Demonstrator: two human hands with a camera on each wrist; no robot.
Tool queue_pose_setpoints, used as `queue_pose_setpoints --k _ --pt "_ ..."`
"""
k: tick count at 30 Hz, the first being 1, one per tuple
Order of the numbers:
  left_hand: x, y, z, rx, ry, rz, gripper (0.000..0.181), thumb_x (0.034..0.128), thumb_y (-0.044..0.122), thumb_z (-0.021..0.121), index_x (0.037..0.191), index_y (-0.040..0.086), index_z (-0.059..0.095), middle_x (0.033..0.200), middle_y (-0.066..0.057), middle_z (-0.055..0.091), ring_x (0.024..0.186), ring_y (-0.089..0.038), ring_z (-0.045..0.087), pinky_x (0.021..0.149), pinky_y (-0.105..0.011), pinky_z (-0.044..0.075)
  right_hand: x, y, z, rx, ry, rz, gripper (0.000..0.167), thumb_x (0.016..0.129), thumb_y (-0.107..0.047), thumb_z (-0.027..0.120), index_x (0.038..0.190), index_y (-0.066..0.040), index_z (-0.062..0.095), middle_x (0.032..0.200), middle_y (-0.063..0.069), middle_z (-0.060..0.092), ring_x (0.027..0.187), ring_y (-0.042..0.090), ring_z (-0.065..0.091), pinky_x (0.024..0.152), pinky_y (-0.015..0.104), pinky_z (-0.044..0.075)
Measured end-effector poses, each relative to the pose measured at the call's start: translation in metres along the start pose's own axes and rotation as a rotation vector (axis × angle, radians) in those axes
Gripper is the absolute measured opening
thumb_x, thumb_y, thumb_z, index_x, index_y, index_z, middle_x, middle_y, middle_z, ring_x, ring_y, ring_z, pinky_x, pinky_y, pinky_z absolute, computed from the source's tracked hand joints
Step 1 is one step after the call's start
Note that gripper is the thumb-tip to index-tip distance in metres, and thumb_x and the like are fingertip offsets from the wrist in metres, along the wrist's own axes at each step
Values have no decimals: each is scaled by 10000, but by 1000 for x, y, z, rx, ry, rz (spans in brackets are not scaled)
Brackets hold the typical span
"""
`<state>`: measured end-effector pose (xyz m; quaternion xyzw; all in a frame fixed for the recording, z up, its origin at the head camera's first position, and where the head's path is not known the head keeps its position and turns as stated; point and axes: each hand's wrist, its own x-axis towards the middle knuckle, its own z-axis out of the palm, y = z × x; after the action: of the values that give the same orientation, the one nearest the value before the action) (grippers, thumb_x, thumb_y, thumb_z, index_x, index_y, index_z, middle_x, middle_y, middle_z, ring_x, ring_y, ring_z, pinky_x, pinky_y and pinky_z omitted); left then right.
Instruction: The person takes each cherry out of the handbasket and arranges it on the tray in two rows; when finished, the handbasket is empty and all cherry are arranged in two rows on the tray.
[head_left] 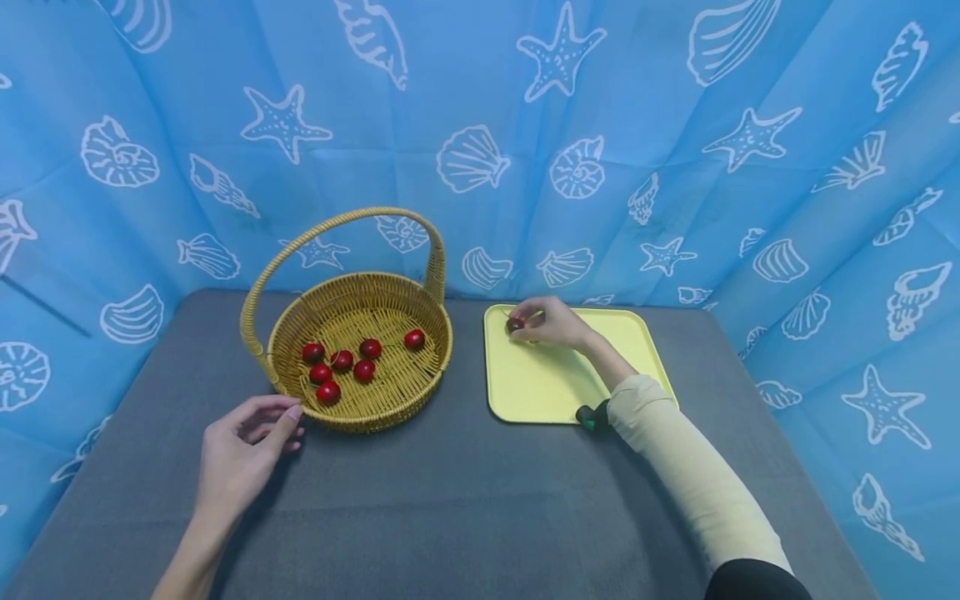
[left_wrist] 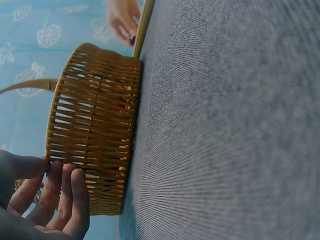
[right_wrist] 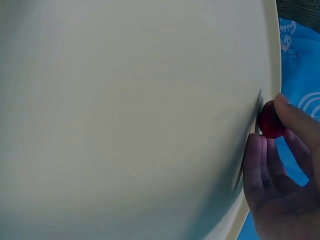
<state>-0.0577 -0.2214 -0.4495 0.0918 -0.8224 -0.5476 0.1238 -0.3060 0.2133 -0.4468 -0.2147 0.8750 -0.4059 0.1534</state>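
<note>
A woven basket (head_left: pixel 390 412) with a tall handle holds several red cherries (head_left: pixel 327 392). At its front left rim, my left hand (head_left: pixel 243 450) pinches the edge between thumb and fingers; the left wrist view shows the fingers (left_wrist: pixel 52 195) against the basket's side (left_wrist: pixel 95 125). Over the left part of a yellow tray (head_left: pixel 525 392), my right hand (head_left: pixel 551 325) pinches a dark red cherry (head_left: pixel 514 324). In the right wrist view that cherry (right_wrist: pixel 271 120) is between thumb and fingertips, close to the tray (right_wrist: pixel 140 110).
A grey cloth (head_left: pixel 465 517) covers the table under both basket and tray. Behind and at the sides hangs a blue curtain (head_left: pixel 510 225) with white shells and starfish. A dark object with a green spot (head_left: pixel 588 417) shows beside the right wrist, over the tray's front edge.
</note>
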Motion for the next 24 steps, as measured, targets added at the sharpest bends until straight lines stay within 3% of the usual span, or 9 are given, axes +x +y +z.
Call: queue_pose_setpoints --k 8,15,24 --pt "1 0 0 11 0 -10 209 1040 141 752 1223 41 751 971 157 783 799 -17 777 684 -238 702 -1 -2 -3 6 -32 13 407 955 -74 833 1311 70 699 1222 298 711 999 317 797 745 310 706" --pt "0 -1 0 15 6 -5 203 1037 132 754 1217 37 753 948 187 767 787 -10 770 674 -231 697 -1 -7 -10 39 -35 28 423 990 -81 795 1368 59 668 1279 286 692 1119 402 778 832 421 730" --pt "0 1 -1 8 2 -2 196 1036 132 756 1208 38 755 953 163 777 786 -17 775 677 -235 699 -5 -24 -19 -35 -4 2 431 995 -147 804 1372 23 682 1335 255 708 1202 414 730 977 459 673"
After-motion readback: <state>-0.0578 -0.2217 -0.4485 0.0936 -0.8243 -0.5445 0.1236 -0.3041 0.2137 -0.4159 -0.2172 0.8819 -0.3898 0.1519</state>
